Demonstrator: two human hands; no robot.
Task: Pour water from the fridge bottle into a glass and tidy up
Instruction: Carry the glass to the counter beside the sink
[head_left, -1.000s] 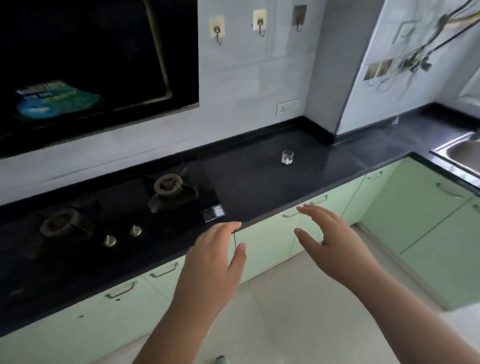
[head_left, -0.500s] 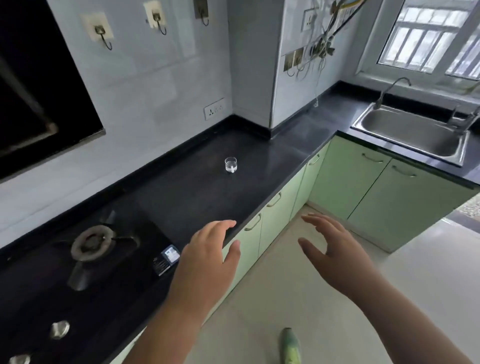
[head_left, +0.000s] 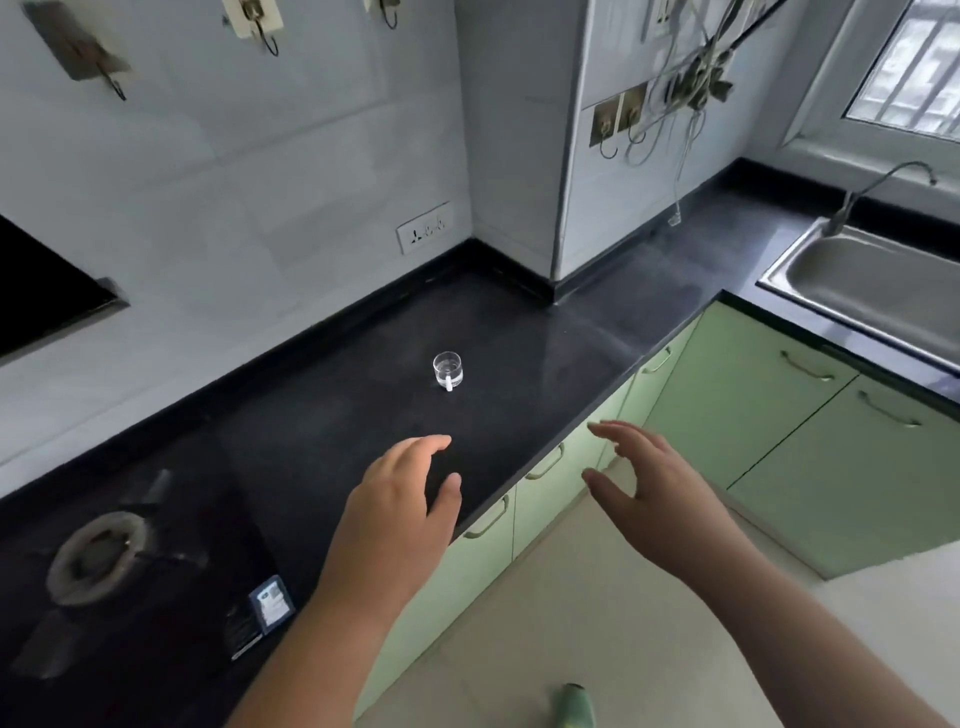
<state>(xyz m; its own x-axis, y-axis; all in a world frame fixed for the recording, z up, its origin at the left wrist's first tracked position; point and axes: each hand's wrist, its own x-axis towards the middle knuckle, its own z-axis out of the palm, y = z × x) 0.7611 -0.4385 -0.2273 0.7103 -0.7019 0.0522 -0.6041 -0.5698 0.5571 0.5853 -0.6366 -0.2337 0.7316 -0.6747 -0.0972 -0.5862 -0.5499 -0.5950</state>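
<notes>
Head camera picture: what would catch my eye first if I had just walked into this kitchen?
Probably the two bare hands reaching forward, the left hand over the black counter's front edge and the right hand beside it in front of the green cabinets, both open and holding nothing. Beyond them a small clear glass stands alone on the counter, with a steel sink at the far right.

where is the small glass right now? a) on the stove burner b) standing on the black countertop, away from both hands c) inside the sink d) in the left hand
b: the small glass stands upright on the black countertop, with the left hand and right hand both open, nearer the camera and not touching it.
</notes>
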